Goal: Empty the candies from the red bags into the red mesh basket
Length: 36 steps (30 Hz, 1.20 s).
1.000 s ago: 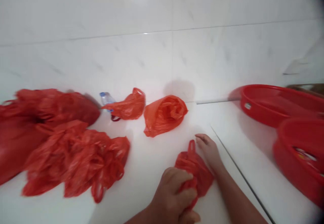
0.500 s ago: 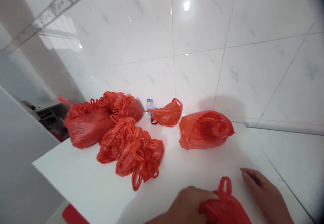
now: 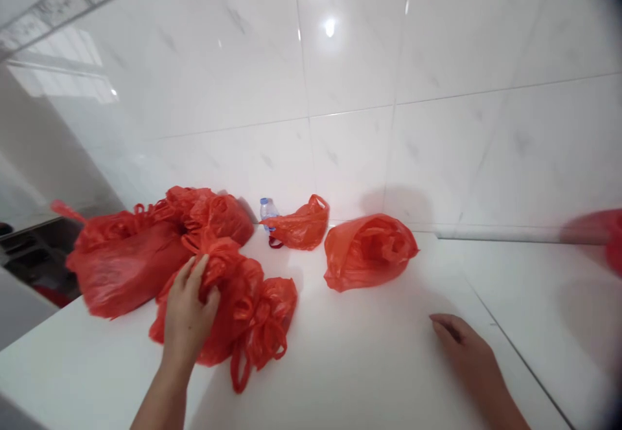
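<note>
Reaching out over the white table, my left hand [image 3: 188,310] has its fingers and thumb bent round the upper part of a red plastic bag [image 3: 226,310] in the left pile. How firmly the bag is pinched is hard to see. Several crumpled bags with loop handles lie bunched here. Above my right hand on the table, a red plastic bag [image 3: 369,255] gapes towards the right. My right hand [image 3: 464,346] hovers over or rests on the table, thumb and forefinger tips together, nothing visible in it.
A bulky full red bag [image 3: 129,268] sits at the far left. Against the tiled wall [image 3: 350,164] stand a small clear bottle [image 3: 267,210] with a blue cap and another red bag [image 3: 306,226]. A blurred red shape [image 3: 615,242] shows at the right edge. A seam [image 3: 515,346] crosses the tabletop.
My left hand has gone from the red bag at the front to the pile on the left. That front bag is gone from there; a red shape shows at the right edge.
</note>
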Tool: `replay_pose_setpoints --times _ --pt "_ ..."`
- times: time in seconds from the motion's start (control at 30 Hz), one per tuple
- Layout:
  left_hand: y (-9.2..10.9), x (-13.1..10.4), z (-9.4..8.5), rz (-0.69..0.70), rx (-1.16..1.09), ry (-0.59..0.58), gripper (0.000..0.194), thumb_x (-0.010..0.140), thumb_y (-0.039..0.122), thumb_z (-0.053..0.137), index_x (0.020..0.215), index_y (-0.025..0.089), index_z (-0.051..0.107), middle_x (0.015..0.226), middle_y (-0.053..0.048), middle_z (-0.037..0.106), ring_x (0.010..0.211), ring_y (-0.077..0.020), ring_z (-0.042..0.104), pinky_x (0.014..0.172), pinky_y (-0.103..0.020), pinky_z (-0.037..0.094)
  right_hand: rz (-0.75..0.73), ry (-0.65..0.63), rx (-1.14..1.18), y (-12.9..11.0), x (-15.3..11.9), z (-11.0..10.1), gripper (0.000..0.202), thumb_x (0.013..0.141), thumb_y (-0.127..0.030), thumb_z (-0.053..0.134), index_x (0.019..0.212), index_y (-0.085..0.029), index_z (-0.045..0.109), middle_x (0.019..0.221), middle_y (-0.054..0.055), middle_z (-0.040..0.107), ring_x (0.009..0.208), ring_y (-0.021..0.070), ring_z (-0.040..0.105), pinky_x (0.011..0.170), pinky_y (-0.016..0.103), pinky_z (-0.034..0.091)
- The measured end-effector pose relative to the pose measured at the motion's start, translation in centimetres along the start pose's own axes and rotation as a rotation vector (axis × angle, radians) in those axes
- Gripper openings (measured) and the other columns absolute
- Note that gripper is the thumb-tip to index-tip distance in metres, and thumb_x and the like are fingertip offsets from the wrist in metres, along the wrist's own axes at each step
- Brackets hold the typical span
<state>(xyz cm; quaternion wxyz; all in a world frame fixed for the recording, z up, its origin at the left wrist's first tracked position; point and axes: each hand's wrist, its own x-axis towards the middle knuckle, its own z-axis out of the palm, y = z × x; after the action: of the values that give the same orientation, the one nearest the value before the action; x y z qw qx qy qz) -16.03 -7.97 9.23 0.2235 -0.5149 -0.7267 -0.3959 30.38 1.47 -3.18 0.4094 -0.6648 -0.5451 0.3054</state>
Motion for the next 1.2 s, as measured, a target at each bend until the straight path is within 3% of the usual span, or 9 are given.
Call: replay_pose_setpoints --times 0.1,0.17,0.23,0.37,0.43,0.67,0.83,1.03,1.2 --pt "-3.0 -0.6 2.2 0.039 0.161 -0.297 0.055 0.078 0.036 0.051 0.131 0.02 0.047 0.144 -0.013 0.038 0.129 -0.0354 0.039 0.103 -0.053 0.037 -0.064 0.013 0.019 -0.3 -0.3 0.2 0.035 0.071 -0.049 0.051 0.088 -0.021 0.064 0.096 0.006 0.069 0.09 0.0241 0.063 0.081 0.035 0.049" --pt "-4.1 -0.8 2.9 0.055 0.165 -0.334 0.056 0.08 0.041 0.049 0.131 0.021 0.045 0.142 -0.014 0.04 0.127 -0.0348 0.042 0.1 -0.053 0.04 -0.089 0.022 0.022 -0.4 -0.4 0.4 0.032 0.074 -0.046 0.05 0.088 -0.021 0.064 0.097 0.006 0.068 0.09 0.0234 0.062 0.08 0.035 0.049" --pt "-3.9 -0.6 2.8 0.086 0.159 -0.239 0.056 0.078 0.045 0.051 0.13 0.023 0.046 0.139 -0.012 0.043 0.126 -0.0353 0.043 0.1 -0.055 0.04 -0.105 0.03 0.021 -0.4 -0.4 0.6 0.029 0.077 -0.043 0.048 0.089 -0.021 0.063 0.098 0.005 0.068 0.093 0.023 0.062 0.081 0.034 0.048" --pt "0.0 0.1 1.7 0.16 0.089 0.059 0.049 0.077 0.048 0.054 0.122 0.028 0.05 0.139 -0.006 0.044 0.127 -0.0354 0.04 0.105 -0.06 0.032 -0.131 0.034 0.01 -0.4 -0.3 0.9 0.026 0.079 -0.039 0.047 0.089 -0.022 0.063 0.097 0.005 0.067 0.094 0.0219 0.061 0.082 0.034 0.047" --pt "2.7 -0.1 1.6 0.21 -0.016 0.076 0.04 0.08 0.046 0.053 0.115 0.027 0.054 0.135 -0.005 0.047 0.125 -0.0325 0.044 0.105 -0.057 0.034 -0.137 0.037 -0.01 -0.6 -0.4 1.0 0.024 0.079 -0.038 0.047 0.088 -0.022 0.062 0.096 0.004 0.067 0.092 0.0214 0.062 0.08 0.034 0.048" --pt "11.9 -4.3 5.6 0.375 -0.396 -0.446 0.032 0.085 0.03 0.052 0.117 0.027 0.056 0.137 -0.007 0.044 0.123 -0.0245 0.047 0.099 -0.045 0.044 -0.198 0.077 -0.103 -1.2 -1.1 1.4 0.023 0.083 -0.033 0.045 0.095 -0.022 0.061 0.095 0.005 0.065 0.083 0.0197 0.062 0.074 0.034 0.051" --pt "16.9 -8.4 11.3 0.457 -0.556 -0.724 0.049 0.082 0.02 0.054 0.13 0.026 0.048 0.148 -0.01 0.033 0.134 -0.025 0.034 0.105 -0.045 0.038 -0.51 0.218 -0.253 -2.0 -1.8 3.9 0.035 0.084 -0.02 0.042 0.117 -0.018 0.054 0.106 0.01 0.059 0.095 0.0226 0.059 0.082 0.039 0.051" --pt "17.5 -9.5 18.8 0.346 -0.467 -0.668 0.058 0.081 0.009 0.04 0.139 0.011 0.036 0.15 -0.018 0.028 0.14 -0.0301 0.02 0.109 -0.052 0.03 -0.768 0.226 -0.336 -4.1 -1.1 8.3 0.044 0.081 -0.005 0.038 0.12 -0.019 0.053 0.111 0.011 0.061 0.103 0.024 0.056 0.089 0.043 0.049" --pt "16.7 -9.0 19.9 0.346 -0.454 -0.668 0.054 0.078 0.01 0.044 0.132 0.009 0.046 0.136 -0.02 0.048 0.13 -0.0322 0.04 0.106 -0.054 0.032 -0.704 0.258 -0.173 -7.4 2.5 11.8 0.047 0.084 -0.011 0.036 0.129 -0.017 0.048 0.124 0.013 0.056 0.117 0.0247 0.05 0.098 0.046 0.044"
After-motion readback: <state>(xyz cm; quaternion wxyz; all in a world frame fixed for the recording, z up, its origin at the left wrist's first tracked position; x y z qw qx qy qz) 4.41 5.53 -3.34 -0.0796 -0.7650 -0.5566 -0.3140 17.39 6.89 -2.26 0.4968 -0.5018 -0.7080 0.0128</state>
